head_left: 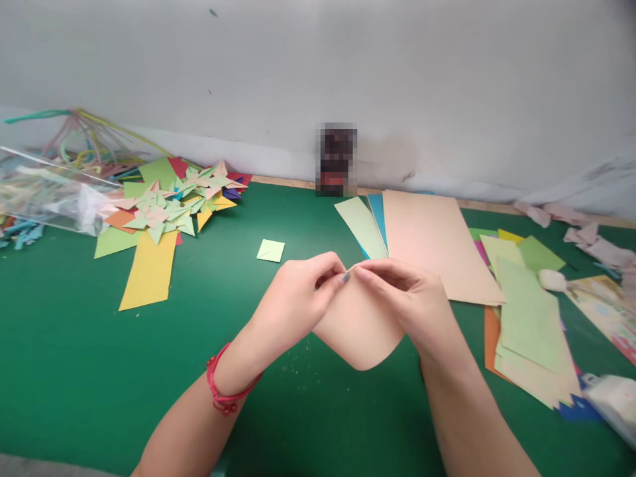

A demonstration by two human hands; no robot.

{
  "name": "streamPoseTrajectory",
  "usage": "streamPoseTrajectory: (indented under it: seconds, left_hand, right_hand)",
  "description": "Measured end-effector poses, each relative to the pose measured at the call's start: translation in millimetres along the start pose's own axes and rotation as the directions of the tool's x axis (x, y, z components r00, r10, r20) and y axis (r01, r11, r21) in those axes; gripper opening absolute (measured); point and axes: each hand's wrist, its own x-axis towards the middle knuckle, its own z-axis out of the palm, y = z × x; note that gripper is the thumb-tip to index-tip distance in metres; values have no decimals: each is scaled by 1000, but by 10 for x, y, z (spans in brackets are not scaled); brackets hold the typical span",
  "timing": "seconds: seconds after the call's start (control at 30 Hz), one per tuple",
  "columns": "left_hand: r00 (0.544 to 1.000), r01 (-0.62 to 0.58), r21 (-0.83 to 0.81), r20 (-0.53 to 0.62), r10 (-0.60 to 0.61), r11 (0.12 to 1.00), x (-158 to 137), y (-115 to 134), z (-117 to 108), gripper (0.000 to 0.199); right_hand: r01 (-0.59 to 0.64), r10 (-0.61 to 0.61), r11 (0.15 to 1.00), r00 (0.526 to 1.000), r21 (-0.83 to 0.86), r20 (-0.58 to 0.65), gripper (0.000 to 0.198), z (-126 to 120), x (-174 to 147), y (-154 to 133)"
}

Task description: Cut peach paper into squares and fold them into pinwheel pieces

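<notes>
Between my hands is a pale pink sheet of paper (365,324), bent over in a soft curve toward me. My left hand (311,288), with a red cord bracelet (223,387) at its wrist, pinches the upper edge between thumb and finger. Close beside it, my right hand (405,288) pinches the same edge, fingertips nearly touching the left ones. The palms hide the sides of the sheet. A small folded light green paper square (271,250) lies on the green table (209,344), left of my hands.
Folded paper stars (169,209) and a yellow strip (149,271) lie at left, near a clear plastic bag (54,192). Pink sheets (427,232) lie behind my right hand. Green paper pieces (529,318) and a white object (613,404) are at right. A wall (248,79) bounds the back.
</notes>
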Motion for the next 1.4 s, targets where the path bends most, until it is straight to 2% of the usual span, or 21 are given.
streamPoseTrajectory:
  seconds: [0.23, 0.57, 0.87, 1.0, 1.23, 1.4]
  left_hand:
    - [1000, -24, 76, -16, 25, 997, -8, 7, 0, 16]
    - [999, -40, 133, -16, 43, 990, -27, 16, -2, 15]
    - [999, -46, 114, -18, 48, 992, -29, 10, 14, 15]
    - [999, -33, 89, -13, 34, 996, -22, 12, 30, 15]
    - [998, 38, -61, 43, -35, 997, -6, -15, 6, 14]
    - [992, 109, -9, 72, -108, 994, -10, -75, -57, 18]
  right_hand:
    - [5, -8, 999, 996, 32, 87, 12, -45, 35, 68]
    - [-100, 84, 989, 986, 108, 143, 15, -42, 47, 13]
    - [-68, 51, 992, 987, 103, 155, 15, -44, 57, 94]
    - [-31, 22, 996, 993, 83, 112, 15, -33, 52, 110]
    - [52, -52, 998, 998, -25, -29, 14, -33, 27, 114]
    - [82, -93, 991, 990, -109, -102, 16, -35, 90, 184]
